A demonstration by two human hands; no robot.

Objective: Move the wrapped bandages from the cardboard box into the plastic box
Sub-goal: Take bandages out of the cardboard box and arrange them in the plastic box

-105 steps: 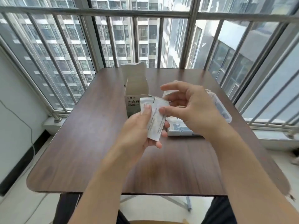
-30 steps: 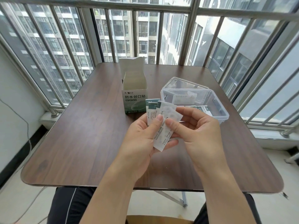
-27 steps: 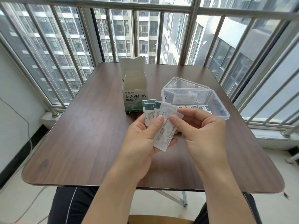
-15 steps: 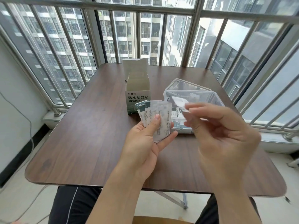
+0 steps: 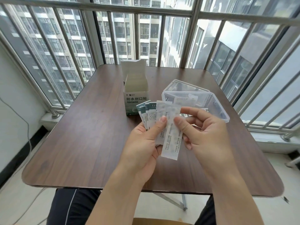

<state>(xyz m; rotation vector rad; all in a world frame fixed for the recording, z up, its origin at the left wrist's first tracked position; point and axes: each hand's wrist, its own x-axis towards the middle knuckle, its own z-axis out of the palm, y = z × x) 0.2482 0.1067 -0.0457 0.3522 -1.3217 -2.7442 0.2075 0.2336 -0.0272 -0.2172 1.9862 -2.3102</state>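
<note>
1. Half a second ago the right hand was up by the clear plastic box with its lid off. Now it is back at the fan, thumb and fingers pinching the front white paper-wrapped bandage.
2. This looks like one more bandage went in, and the next one is being pulled out.
3. The left hand holds the fan of thin wrapped bandages, thumb pressed on top.
4. The wrappers are flat, white and green. Some lie in the plastic box.
5. The white and green cardboard box stands open just beside the plastic box on the brown wooden table.

Brown table, barred windows, white wall, daylight
</note>
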